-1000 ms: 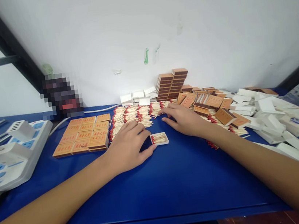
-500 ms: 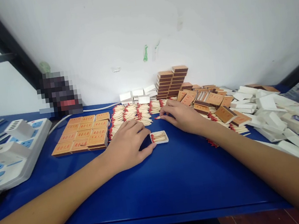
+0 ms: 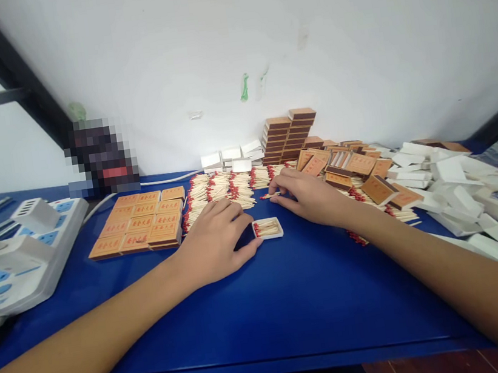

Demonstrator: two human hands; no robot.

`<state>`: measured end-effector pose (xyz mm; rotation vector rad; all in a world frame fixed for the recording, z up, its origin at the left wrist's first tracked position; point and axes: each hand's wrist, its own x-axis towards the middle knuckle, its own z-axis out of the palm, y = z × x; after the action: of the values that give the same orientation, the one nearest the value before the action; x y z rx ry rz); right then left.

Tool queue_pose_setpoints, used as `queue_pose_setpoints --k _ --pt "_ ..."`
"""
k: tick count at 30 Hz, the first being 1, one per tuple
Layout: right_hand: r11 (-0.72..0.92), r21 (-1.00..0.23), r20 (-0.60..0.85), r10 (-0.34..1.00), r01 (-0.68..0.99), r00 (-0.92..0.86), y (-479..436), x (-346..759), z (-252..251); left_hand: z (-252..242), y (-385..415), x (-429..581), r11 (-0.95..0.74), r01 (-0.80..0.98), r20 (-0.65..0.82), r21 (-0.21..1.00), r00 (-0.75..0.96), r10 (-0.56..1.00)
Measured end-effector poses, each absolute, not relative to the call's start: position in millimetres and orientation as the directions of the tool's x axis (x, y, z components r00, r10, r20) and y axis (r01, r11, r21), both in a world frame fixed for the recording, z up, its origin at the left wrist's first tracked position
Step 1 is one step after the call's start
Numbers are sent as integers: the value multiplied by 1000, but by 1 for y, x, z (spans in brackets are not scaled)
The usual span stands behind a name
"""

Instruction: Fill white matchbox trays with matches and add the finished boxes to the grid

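A small white matchbox tray (image 3: 269, 228), partly filled with red-tipped matches, lies on the blue table (image 3: 293, 309). My left hand (image 3: 213, 243) rests curled beside it, thumb and fingertips against the tray's left end. My right hand (image 3: 310, 197) reaches just behind the tray to the edge of a long row of loose matches (image 3: 222, 190). Its fingertips are closed on a few matches there.
Flat orange matchboxes (image 3: 139, 222) lie in a grid at the left. Stacked boxes (image 3: 288, 135) and a heap of sleeves (image 3: 359, 169) sit behind my right hand. White empty trays (image 3: 450, 184) pile up at the right. A white power strip (image 3: 19, 253) lies far left.
My right hand has slid a little back and to the right along the match row and pinched a few matches. The left hand and tray have hardly moved.
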<state>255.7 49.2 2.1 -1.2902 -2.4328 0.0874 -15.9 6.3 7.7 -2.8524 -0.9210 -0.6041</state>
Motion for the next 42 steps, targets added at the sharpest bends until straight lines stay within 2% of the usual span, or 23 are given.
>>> queue_pose_setpoints --k 9,20,32,42 --pt "587 -245 295 804 772 -517 51 255 -1 7 6 -16 -811 583 396 35 738 547" --pt "571 -164 266 811 805 -521 44 256 4 9 6 -15 -809 587 381 32 741 552" --pt "567 -264 200 823 780 -531 41 260 10 9 6 -16 -811 584 378 35 744 552" --pt "574 -271 191 819 773 -541 45 264 11 8 6 -17 -810 586 367 43 744 558"
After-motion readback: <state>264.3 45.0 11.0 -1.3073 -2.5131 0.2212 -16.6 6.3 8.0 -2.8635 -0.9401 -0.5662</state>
